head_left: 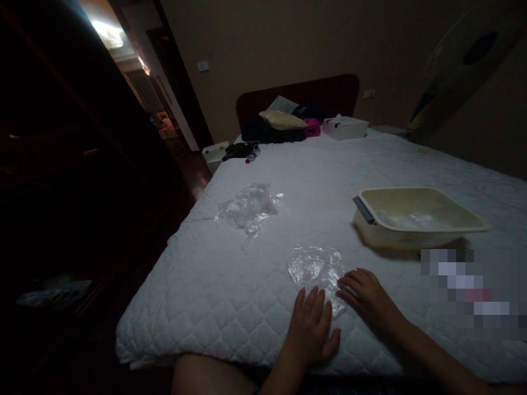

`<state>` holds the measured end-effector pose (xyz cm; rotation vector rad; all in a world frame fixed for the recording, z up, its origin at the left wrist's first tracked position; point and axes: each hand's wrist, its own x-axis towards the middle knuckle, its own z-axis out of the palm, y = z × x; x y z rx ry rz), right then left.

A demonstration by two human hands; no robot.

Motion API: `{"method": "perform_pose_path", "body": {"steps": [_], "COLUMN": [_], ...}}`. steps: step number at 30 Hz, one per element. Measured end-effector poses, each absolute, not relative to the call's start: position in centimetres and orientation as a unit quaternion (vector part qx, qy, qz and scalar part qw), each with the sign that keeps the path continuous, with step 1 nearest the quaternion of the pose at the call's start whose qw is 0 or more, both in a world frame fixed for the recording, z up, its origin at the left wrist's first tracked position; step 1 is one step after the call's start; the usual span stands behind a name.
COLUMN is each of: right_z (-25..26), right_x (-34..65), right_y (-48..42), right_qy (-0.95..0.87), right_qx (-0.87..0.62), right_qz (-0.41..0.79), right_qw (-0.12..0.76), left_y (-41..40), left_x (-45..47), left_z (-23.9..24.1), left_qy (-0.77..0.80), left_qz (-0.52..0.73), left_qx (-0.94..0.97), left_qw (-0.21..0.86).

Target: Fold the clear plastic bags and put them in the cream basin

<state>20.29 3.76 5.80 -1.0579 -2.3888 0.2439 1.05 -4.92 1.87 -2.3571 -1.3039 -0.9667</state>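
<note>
Touching a clear plastic bag (pixel 316 264), seemingly — left hand (pixel 309 332), right hand (pixel 369 296)

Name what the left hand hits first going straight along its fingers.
The crinkled clear plastic bag lying on the quilted bed cover; the left hand looks right at its near edge, contact unclear.

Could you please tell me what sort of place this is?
This looks like a bedroom: there is a quilted white bed, a dark red headboard at its far end, and a fan to the right.
</note>
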Motion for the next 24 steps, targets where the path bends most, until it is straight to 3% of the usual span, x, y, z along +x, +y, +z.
{"method": "perform_pose_path", "body": {"steps": [6,11,14,17,21,24], "right_z": [5.7,5.7,5.5,5.1,4.7,4.6], "right_x": [20.3,19.5,19.2,18.9,18.2,17.7], "right_y": [5.0,6.1,6.7,7.5,8.8,9.8], "right_qy": [-0.802,-0.774,-0.770,-0.749,-0.705,-0.678], "right_qx": [-0.488,-0.541,-0.549,-0.550,-0.527,-0.503], "right_qz": [0.179,0.190,0.188,0.228,0.339,0.415], "right_qw": [0.295,0.269,0.264,0.291,0.333,0.340], "left_y": [-4.8,-5.1,-4.1,-1.7,2.1,4.1], "left_x": [1.8,1.4,-0.1,-2.3,-4.8,-6.0], "left_z": [1.0,2.4,4.1,5.7,6.8,6.7], "left_qy": [-0.489,-0.477,-0.551,-0.671,-0.719,-0.700], "left_qz": [-0.311,-0.377,-0.402,-0.421,-0.434,-0.440], "left_qx": [-0.801,-0.771,-0.710,-0.610,-0.471,-0.429], "left_qw": [0.149,0.189,0.175,0.031,-0.271,-0.365]}}
